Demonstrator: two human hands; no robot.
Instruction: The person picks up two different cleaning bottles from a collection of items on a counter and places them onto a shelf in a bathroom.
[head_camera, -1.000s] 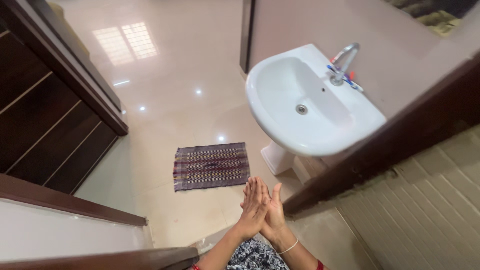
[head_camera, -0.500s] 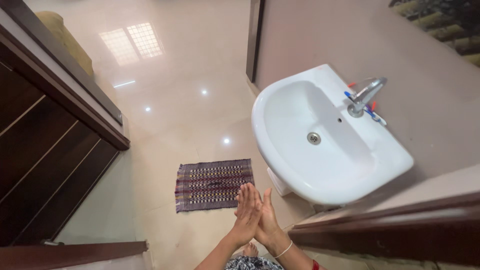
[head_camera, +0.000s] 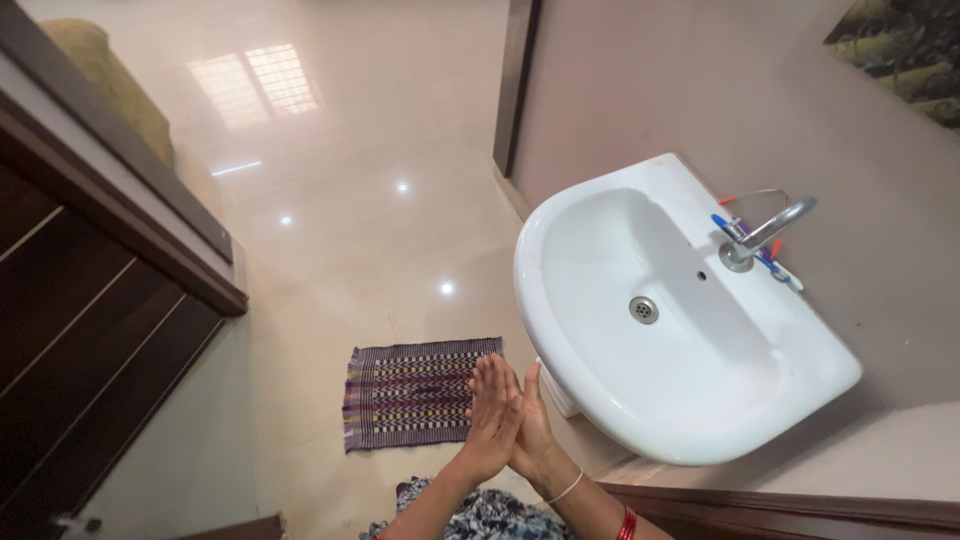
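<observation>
1. A person stands on a glossy cream tiled floor (head_camera: 340, 200), seen from a head-worn camera looking straight down, with both hands raised in front of the body.
2. The left hand (head_camera: 492, 415) and the right hand (head_camera: 530, 425) are pressed flat together, palm against palm, fingers straight and close side by side, pointing away from the body; neither hand holds anything.
3. A thin white bangle (head_camera: 566, 487) circles the right wrist, with a red bangle (head_camera: 627, 523) further up the same forearm.
4. A small woven mat (head_camera: 415, 390), purple with patterned stripes and fringed ends, lies on the floor just beyond the fingertips.
5. A white wall-mounted washbasin (head_camera: 600, 400) sits near the hands on the right side, its metal drain (head_camera: 643, 309) visible in the bowl.
6. A chrome tap (head_camera: 765, 233) arches over the basin's back edge, with blue and red toothbrushes (head_camera: 775, 262) lying behind it.
7. A dark wooden door (head_camera: 80, 330) stands at the left of the view.
</observation>
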